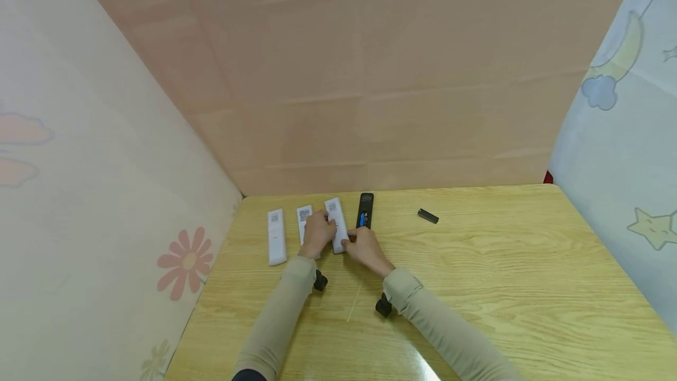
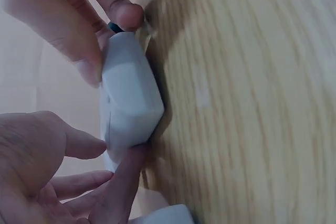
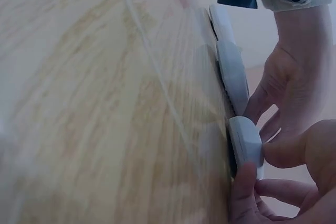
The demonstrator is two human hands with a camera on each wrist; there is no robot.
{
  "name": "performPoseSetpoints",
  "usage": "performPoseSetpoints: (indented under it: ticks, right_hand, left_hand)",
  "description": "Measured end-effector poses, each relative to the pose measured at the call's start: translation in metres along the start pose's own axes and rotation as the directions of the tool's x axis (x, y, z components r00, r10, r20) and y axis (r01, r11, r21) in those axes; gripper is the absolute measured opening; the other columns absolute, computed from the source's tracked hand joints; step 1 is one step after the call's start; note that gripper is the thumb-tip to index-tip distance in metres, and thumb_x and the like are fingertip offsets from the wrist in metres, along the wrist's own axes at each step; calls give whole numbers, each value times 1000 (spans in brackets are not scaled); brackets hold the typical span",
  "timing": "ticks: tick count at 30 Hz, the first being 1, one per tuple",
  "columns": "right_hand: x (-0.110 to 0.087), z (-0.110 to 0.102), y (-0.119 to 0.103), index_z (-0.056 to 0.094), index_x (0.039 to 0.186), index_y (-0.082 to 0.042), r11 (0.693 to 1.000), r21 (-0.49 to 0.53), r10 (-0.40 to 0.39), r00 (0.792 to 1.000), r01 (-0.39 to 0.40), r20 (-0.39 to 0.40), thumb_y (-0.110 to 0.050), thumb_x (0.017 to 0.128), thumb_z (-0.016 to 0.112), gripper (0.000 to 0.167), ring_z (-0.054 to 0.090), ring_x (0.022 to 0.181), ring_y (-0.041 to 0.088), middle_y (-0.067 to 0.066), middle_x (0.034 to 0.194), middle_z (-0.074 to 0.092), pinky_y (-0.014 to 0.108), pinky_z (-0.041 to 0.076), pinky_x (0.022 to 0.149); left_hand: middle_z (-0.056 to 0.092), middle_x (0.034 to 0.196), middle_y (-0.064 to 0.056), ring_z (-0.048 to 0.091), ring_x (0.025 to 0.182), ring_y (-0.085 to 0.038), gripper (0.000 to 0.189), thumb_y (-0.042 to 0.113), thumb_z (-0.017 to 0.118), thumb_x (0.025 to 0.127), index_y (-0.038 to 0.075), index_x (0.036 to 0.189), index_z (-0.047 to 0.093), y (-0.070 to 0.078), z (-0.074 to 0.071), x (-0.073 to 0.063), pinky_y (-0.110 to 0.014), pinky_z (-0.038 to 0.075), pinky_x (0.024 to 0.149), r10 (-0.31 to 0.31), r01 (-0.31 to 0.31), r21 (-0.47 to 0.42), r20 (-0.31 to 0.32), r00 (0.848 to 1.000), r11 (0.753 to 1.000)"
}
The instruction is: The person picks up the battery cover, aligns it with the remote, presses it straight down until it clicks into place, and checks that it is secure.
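Observation:
A white remote control [image 1: 334, 207] lies back side up in front of me, a label near its far end. My left hand [image 1: 317, 234] holds its left side, with the thumb at the back face and a finger along the edge. From the other side my right hand [image 1: 367, 250] grips its near end between thumb and fingers. In the left wrist view, the near end of this remote [image 2: 134, 90] sits low over the table between both hands. Close beyond the right hand is a black remote control [image 1: 366, 200], its battery bay uncovered and a blue battery showing.
To the left lie two more white remotes: one at the far left [image 1: 276, 240], and another [image 1: 304, 214] partly hidden by the left hand. A small black battery cover [image 1: 428, 216] lies on the wooden table [image 1: 508, 287] to the right. Walls stand behind and at both sides.

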State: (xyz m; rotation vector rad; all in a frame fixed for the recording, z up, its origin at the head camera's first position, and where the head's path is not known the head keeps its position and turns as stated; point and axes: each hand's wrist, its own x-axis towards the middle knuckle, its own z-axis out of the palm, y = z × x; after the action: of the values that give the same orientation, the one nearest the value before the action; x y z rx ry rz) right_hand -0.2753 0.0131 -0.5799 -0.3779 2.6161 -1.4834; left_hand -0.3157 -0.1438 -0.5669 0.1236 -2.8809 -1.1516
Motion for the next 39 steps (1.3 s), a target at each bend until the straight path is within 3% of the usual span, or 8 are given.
performPoseSetpoints:
  ticks: [5, 12, 17, 22, 26, 33, 39]
  right_hand:
    - [0, -1, 0, 75, 126, 6, 1000, 1, -6, 1000, 6, -10, -5, 100, 69, 29, 68, 77, 14, 18, 112, 80, 25, 52, 62]
    - [-3, -3, 0, 75, 126, 5, 1000, 2, -21, 1000, 21, -12, -5, 100, 69, 29, 74, 93, 21, 18, 112, 79, 33, 61, 73]
    - [-3, -3, 1, 73, 127, 6, 1000, 3, -7, 1000, 7, -7, -7, 101, 70, 30, 73, 95, 23, 18, 113, 77, 36, 62, 76]
    - [-4, -4, 1, 73, 127, 6, 1000, -8, 3, 1000, -3, -15, -9, 101, 70, 30, 71, 98, 23, 16, 112, 76, 38, 61, 81]
    - [-5, -6, 3, 72, 127, 5, 1000, -25, -10, 1000, 9, -30, -12, 99, 73, 32, 69, 100, 24, 15, 112, 74, 41, 60, 85]
    - [-7, -13, 5, 69, 132, 7, 999, -40, -26, 998, 24, -53, -16, 99, 74, 40, 68, 98, 23, 12, 108, 74, 41, 60, 83]
    - [-10, -19, 5, 68, 132, 7, 999, -29, -18, 998, 16, -57, -16, 101, 73, 39, 69, 96, 22, 11, 109, 74, 40, 60, 82]
  left_hand:
    - [75, 111, -23, 73, 78, -23, 37, 13, 64, 105, -8, 135, 66, 1, 2, 0, -30, 58, 60, 6, -6, 36, -3, 1000, 999]
    - [72, 101, -17, 66, 74, -20, 30, 14, 65, 106, -7, 127, 68, 0, 0, -1, -29, 53, 59, 16, -16, 31, 11, 1000, 999]
    - [71, 102, -18, 63, 74, -21, 27, 16, 64, 106, -5, 123, 69, -2, -4, -2, -29, 50, 60, 30, -31, 34, 36, 999, 999]
    - [72, 116, -20, 68, 85, -24, 32, 16, 66, 105, -6, 129, 68, -1, -7, -3, -34, 57, 69, 19, -20, 16, 46, 999, 1000]
    - [72, 117, -20, 68, 86, -24, 31, 17, 66, 104, -5, 126, 68, -2, -7, -3, -36, 59, 72, 21, -22, 25, 49, 999, 999]
    - [70, 102, -18, 59, 65, -18, 28, 19, 68, 103, -4, 119, 68, -2, -7, -4, -28, 49, 55, 26, -28, 37, 58, 998, 999]
    - [64, 86, -12, 55, 55, -15, 34, 19, 68, 104, -7, 127, 66, 0, -7, -4, -26, 44, 48, 47, -48, 27, 45, 998, 998]
